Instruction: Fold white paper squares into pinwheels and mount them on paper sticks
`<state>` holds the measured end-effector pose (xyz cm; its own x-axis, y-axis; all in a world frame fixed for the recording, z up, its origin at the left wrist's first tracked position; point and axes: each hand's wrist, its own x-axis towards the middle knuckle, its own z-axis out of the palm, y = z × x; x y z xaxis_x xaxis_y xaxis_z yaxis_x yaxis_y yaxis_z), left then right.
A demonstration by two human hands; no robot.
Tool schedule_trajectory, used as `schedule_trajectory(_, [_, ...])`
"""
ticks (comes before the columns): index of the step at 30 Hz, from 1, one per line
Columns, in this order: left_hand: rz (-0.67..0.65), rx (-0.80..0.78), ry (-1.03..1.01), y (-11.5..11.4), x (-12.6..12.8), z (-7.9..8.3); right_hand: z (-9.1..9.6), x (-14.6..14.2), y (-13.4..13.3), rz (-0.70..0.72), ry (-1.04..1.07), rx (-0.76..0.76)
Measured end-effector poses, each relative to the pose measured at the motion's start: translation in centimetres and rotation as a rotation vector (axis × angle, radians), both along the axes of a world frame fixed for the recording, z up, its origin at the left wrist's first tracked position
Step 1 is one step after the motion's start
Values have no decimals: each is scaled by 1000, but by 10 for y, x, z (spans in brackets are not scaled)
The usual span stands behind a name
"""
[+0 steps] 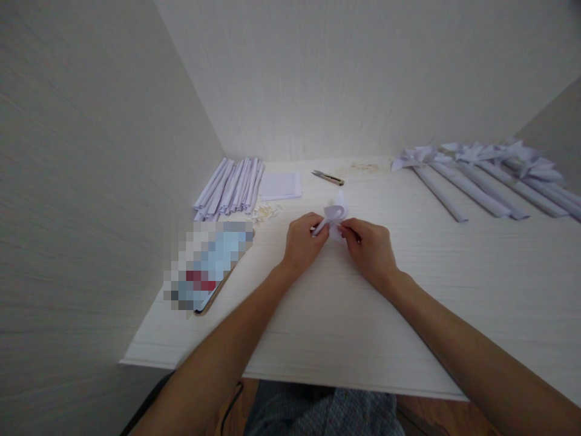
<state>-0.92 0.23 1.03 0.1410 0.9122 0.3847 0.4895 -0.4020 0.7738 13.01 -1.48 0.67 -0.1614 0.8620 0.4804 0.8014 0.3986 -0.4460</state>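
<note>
Over the middle of the table, both hands are closed on a small white paper pinwheel (336, 213) whose blades curl up in loops. My left hand (305, 240) grips it from the left, with a thin pale rolled edge showing by the thumb. From the right, my right hand (370, 247) pinches the lower edge of the paper between thumb and fingertips. The centre of the pinwheel is partly hidden by the fingers. Just beyond it lies a pair of thread snips (327, 177) with pointed blades.
At the left are rolled paper sticks (229, 186), a stack of square paper sheets (280, 185), small pale pieces (267, 212) and a phone (213, 266), its screen blurred. Rubber bands (364, 166) lie at the back. Pinwheels on paper sticks (472, 175) lie at the right. Walls enclose the table.
</note>
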Motion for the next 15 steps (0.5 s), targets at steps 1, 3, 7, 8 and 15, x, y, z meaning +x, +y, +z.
schedule_trajectory(1, [-1,6,5,0,0,-1,0,0,0,3,-3,3])
schedule_trajectory(3, [-3,20,16,1,0,-1,0,1,0,0,-18,6])
schedule_trajectory(7, [-6,49,18,0,-1,-2,4,-1,-2,-16,-85,-28])
schedule_trajectory(8, [-2,56,20,0,-1,-2,5,-2,-3,-19,-108,-44])
schedule_trajectory(15, [4,72,49,-1,0,-1,10,-4,-6,-63,-204,-25])
